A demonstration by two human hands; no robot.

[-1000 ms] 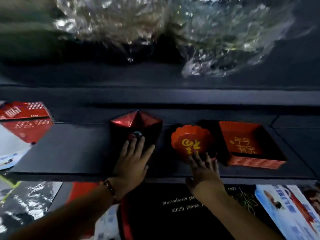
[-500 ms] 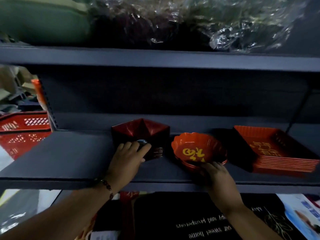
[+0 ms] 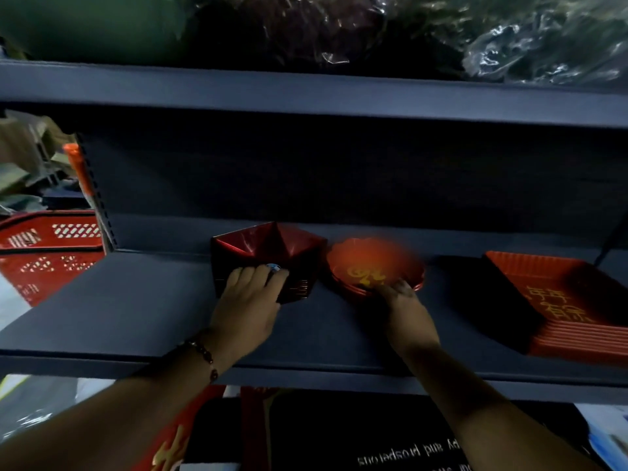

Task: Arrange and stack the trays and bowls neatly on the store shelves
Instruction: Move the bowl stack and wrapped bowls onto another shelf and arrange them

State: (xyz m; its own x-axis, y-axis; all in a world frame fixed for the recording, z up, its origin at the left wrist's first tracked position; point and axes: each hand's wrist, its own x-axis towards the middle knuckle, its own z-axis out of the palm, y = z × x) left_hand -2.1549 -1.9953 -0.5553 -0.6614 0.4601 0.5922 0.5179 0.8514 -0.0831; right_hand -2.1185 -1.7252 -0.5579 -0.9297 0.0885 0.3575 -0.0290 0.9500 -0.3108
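To your left sit red perforated plastic baskets [image 3: 51, 248], above you crinkled clear plastic wrapping [image 3: 543, 39], below you a black printed mat [image 3: 390, 443].

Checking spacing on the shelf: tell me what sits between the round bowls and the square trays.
Nothing: in the head view, only bare dark shelf separates round bowls from square trays.

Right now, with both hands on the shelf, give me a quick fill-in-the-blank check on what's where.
1. The left hand rests on the dark red ____-sided bowl stack.
2. The right hand touches the front rim of the scalloped orange bowls, whose marking is ____ in colour.
3. The stack of rectangular trays sits on the ____ end of the shelf.
4. A beaded bracelet circles the ____ wrist.

Missing words: square; gold; right; left
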